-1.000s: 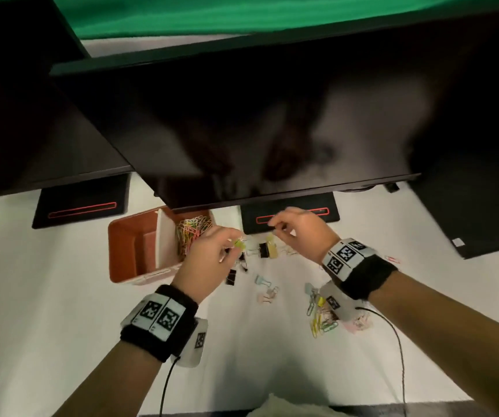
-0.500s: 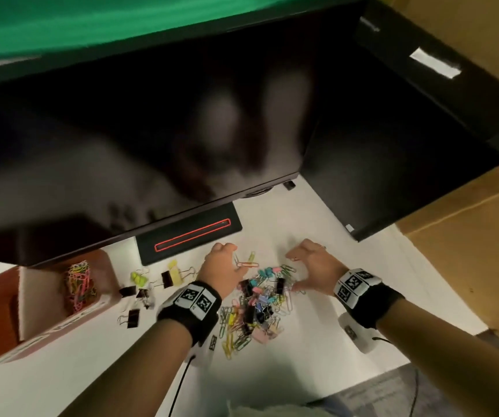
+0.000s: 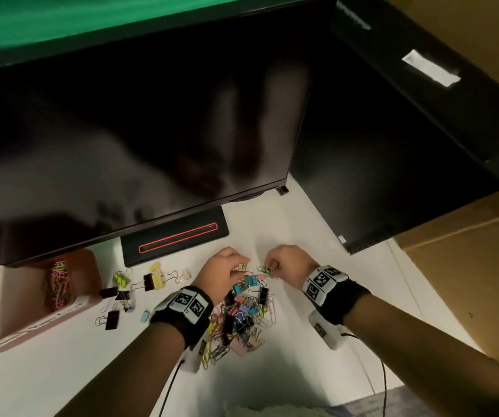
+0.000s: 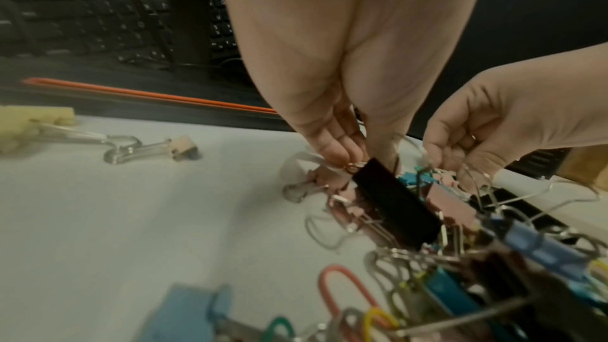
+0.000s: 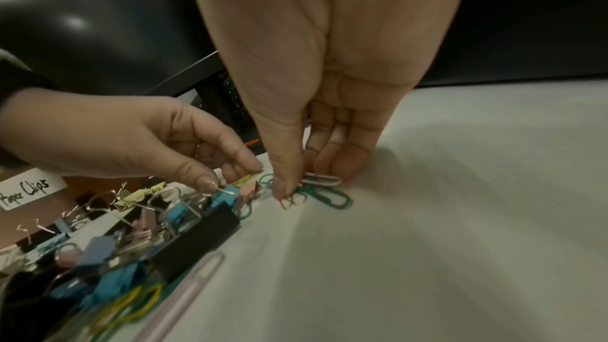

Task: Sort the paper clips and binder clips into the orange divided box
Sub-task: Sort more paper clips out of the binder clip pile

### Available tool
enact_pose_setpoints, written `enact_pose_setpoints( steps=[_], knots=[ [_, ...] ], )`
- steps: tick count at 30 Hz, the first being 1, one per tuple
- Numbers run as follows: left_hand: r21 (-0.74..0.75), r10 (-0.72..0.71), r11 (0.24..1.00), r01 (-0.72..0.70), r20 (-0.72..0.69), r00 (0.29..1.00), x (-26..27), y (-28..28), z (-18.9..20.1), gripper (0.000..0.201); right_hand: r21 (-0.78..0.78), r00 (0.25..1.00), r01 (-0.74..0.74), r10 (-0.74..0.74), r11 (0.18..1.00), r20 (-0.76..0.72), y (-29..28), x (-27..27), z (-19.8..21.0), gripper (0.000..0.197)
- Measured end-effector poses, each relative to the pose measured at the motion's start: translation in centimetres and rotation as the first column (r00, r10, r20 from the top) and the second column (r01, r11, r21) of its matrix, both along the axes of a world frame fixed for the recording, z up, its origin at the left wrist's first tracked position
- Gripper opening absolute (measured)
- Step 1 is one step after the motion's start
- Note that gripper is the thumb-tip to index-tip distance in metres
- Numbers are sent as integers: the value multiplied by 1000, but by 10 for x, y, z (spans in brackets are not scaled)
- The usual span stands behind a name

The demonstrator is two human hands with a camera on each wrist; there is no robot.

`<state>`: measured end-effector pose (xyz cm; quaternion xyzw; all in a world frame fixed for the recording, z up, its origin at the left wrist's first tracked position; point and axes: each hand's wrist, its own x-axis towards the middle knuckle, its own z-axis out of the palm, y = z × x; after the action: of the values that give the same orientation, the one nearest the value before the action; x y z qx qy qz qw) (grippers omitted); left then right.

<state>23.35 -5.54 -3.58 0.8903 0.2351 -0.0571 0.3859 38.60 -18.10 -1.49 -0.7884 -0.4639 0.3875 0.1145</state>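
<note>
An office desk: a large dark monitor [image 3: 139, 130] hangs over the white worktop [image 3: 61, 371], its black stand base [image 3: 176, 240] at the far edge, a black keyboard [image 4: 85, 9] behind it, cardboard boxes [image 3: 467, 281] at the right.

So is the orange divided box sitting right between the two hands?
No, the orange divided box sits far left of both hands on the white table.
</note>
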Motion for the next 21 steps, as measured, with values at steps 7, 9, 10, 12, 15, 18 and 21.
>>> enact_pose_setpoints(
  steps=[7, 9, 10, 12, 15, 18, 21],
  knots=[
    [75, -18, 997, 18, 2, 1000, 5, -3, -4, 20, -32, 996, -76, 78, 997, 54, 10, -1, 2, 18],
    [75, -4, 997, 5, -14, 1000, 8, -2, -4, 15, -34, 994, -95, 97, 995, 56, 10, -2, 2, 17],
    [77, 4, 997, -2, -28, 1000, 9, -1, -4, 13, -34, 993, -100, 102, 994, 53, 10, -3, 1, 16],
    [83, 18, 996, -12, -65, 998, 9, 1, -3, 9, -25, 994, -103, 104, 994, 41, 9, -4, 1, 17],
    [100, 23, 995, -13, -107, 994, 9, 2, -5, 7, -21, 992, -123, 123, 992, 28, 8, -3, 1, 19],
    [105, 23, 994, -7, -151, 988, 9, 3, -4, 9, 1, 996, -85, 85, 996, 13, 5, 4, 2, 18],
    [113, 7, 994, 14, -183, 983, 10, 5, -1, 10, 40, 999, 40, -41, 998, 30, -1, 18, 3, 16]
  ],
)
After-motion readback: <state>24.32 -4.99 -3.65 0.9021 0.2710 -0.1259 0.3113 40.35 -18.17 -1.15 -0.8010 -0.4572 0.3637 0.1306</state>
